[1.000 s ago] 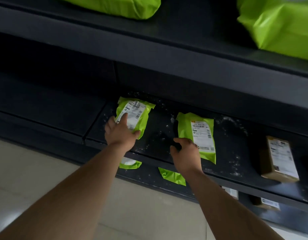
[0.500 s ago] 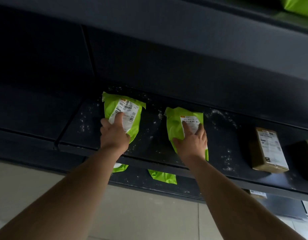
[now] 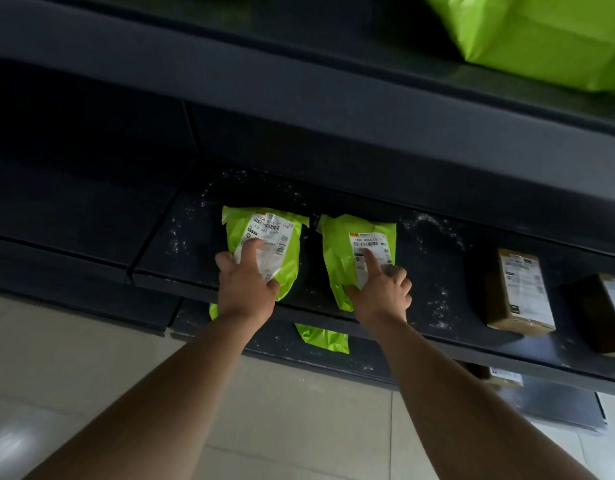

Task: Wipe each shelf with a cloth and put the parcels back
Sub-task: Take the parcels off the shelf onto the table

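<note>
Two lime-green plastic mailer parcels with white barcode labels lie side by side, just apart, near the front of a dark shelf board: the left parcel and the right parcel. White specks of dust are scattered over the board around them. Further right on the same board lies a brown cardboard box with a white label, and a second brown box is cut off by the frame edge. The lower shelf holds another green mailer, mostly hidden under the board. A large green bag sits on the upper shelf. Pale floor tiles show below.

The left grip grasps the near end of the left parcel, thumb at its left edge, forefinger stretched over the label. The right grip grasps the right parcel likewise, forefinger on the label, other fingers curled.
</note>
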The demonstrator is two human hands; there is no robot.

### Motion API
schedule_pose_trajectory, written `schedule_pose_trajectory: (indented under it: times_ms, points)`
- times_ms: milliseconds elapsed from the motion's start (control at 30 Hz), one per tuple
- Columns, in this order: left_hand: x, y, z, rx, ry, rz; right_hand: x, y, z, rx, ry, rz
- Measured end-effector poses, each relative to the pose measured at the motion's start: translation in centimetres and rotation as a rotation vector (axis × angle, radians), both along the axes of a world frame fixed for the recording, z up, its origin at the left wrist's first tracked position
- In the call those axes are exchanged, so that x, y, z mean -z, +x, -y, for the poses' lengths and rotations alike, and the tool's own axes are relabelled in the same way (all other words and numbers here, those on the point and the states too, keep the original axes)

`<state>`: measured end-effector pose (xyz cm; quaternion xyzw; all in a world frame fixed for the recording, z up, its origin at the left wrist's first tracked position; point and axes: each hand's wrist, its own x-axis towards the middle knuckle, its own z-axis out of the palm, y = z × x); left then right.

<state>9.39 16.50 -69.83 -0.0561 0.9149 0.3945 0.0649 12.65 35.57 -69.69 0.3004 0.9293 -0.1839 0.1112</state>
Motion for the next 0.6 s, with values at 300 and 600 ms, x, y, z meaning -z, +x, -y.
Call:
schedule_pose_trajectory:
  times_ms: [300, 600]
  points:
    - [-7.0, 8.2, -0.9, 0.054, -0.033, 0.067, -8.0, 9.5, 0.4, 0.107, -0.119, -0.024]
    - [-16.2, 16.3, -3.6, 0.343, -0.019, 0.105, -17.4, 21.0, 0.1, 0.362, -0.167, -0.057]
